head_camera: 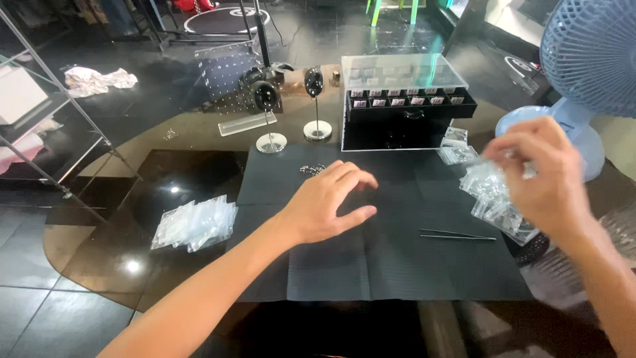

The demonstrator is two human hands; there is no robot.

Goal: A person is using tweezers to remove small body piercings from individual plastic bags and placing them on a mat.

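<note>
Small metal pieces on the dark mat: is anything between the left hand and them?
Nothing visible. The left hand hovers open over the dark mat, and the small metal pieces lie just beyond its fingertips. The tweezers lie off to the right.

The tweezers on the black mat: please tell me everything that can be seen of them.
The tweezers are thin, dark and metal-looking, with two long slim arms that lie close together. They lie flat on the black mat, near its right side, lengthwise from left to right. Which end is the tip cannot be told. Nothing holds them: the right hand is above and to the right at the small clear bags, and the left hand is apart to the left.
</note>
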